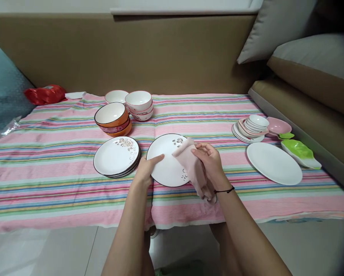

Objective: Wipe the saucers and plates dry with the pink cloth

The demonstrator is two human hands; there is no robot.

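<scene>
A white plate [167, 161] with a dark rim and a flower print is held above the striped cloth [59, 184]. My left hand [147, 168] grips the plate's left edge, thumb on top. My right hand [209, 161] is closed on a pale pink rag [193, 168] and presses it onto the plate's right side. The rag's tail hangs down below my right wrist. A stack of matching flower plates [116, 156] lies just to the left of the held plate.
Stacked bowls, orange [113, 119] and white [139, 104], stand behind. At the right lie a white oval platter [274, 163], small stacked dishes [254, 127], a pink bowl [279, 125] and a green leaf dish [301, 153]. A red bag [45, 94] sits far left. Cushions line the right side.
</scene>
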